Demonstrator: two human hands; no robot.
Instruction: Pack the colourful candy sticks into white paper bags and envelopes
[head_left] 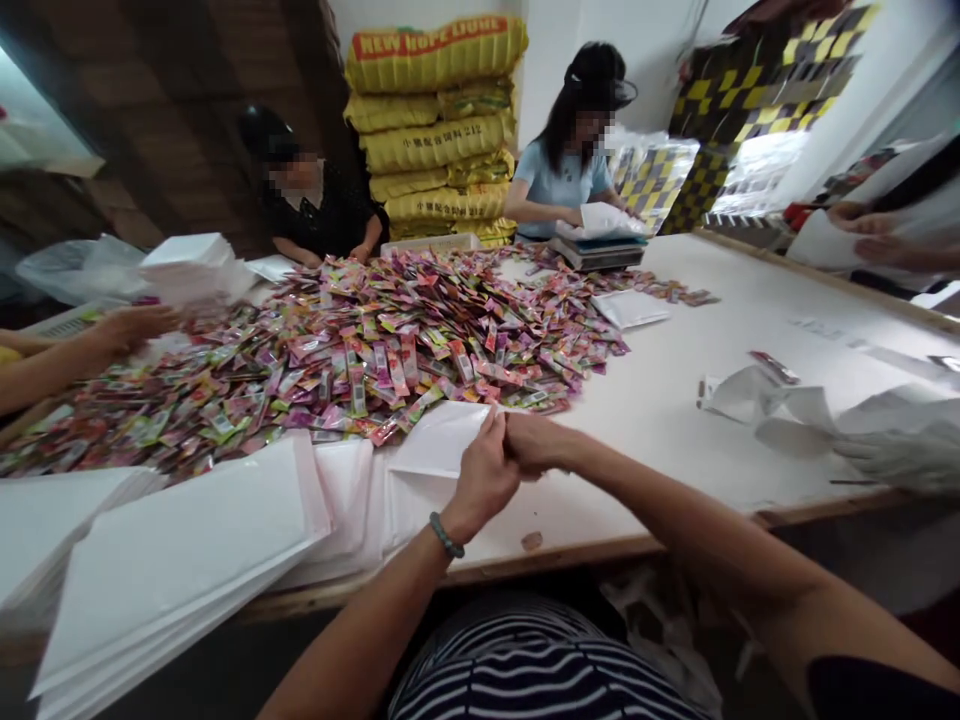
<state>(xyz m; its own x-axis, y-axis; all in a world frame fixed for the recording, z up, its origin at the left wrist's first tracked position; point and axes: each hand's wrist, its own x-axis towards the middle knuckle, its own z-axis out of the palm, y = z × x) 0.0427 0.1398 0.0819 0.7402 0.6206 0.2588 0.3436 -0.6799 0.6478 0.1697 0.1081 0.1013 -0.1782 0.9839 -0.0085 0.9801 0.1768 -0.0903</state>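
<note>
My left hand [486, 475], with a green bead bracelet at the wrist, is closed on the right end of a white padded envelope [435, 438]. Pressed up against it, my right hand [536, 442] has its fingers curled at the same end of the envelope. Where the two hands meet, the fingertips are partly hidden. Small colourful snack packets [409, 365] lie in a large heap just beyond the envelope. Stacked white envelopes [202, 530] lie to the left of my hands, some overhanging the table's front edge.
Across the white table [720, 300], a person in light blue holds a white envelope over a scale [600, 252]. Another person sits behind the heap; others' hands show at far left and right. Crumpled white paper [780, 405] lies right. Yellow sacks [439, 130] stand behind.
</note>
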